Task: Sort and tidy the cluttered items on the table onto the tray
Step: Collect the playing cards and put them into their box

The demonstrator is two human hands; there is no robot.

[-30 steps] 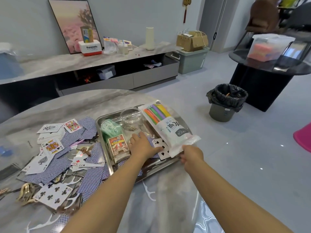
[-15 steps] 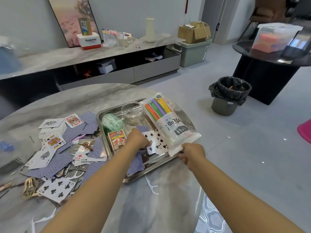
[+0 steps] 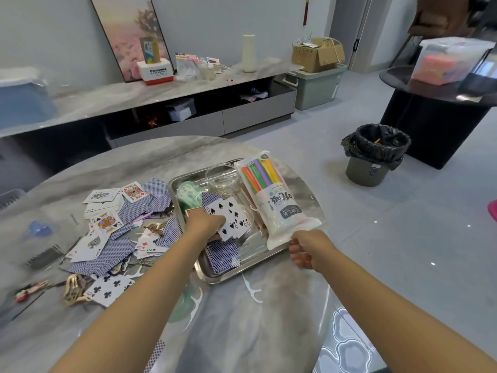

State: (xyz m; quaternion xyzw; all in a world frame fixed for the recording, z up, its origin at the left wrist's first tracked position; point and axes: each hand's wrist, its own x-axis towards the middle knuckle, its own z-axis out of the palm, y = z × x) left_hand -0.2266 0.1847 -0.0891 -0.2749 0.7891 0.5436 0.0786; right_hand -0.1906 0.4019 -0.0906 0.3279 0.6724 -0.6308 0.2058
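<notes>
A steel tray (image 3: 215, 277) sits on the round marble table. In it lie a clear glass jar (image 3: 222, 176), a green coil (image 3: 189, 196), a blue-backed card (image 3: 223, 255) and a bag of coloured straws (image 3: 271, 200). My left hand (image 3: 205, 222) holds a fan of spade cards (image 3: 232, 216) over the tray. My right hand (image 3: 309, 249) pinches the near corner of the straw bag at the tray's right edge. A mass of playing cards (image 3: 107, 238) lies scattered on the table left of the tray.
Hair clips (image 3: 74, 290) and a small red item (image 3: 22, 294) lie at the near left. White floss picks (image 3: 252, 290) lie in front of the tray. A lined bin (image 3: 375, 154) stands on the floor to the right. A low cabinet runs along the far wall.
My left hand has lifted a fan of spade cards off the tray floor, uncovering a blue-backed card. My right hand keeps its hold on the straw bag, which settled along the tray's right side.
</notes>
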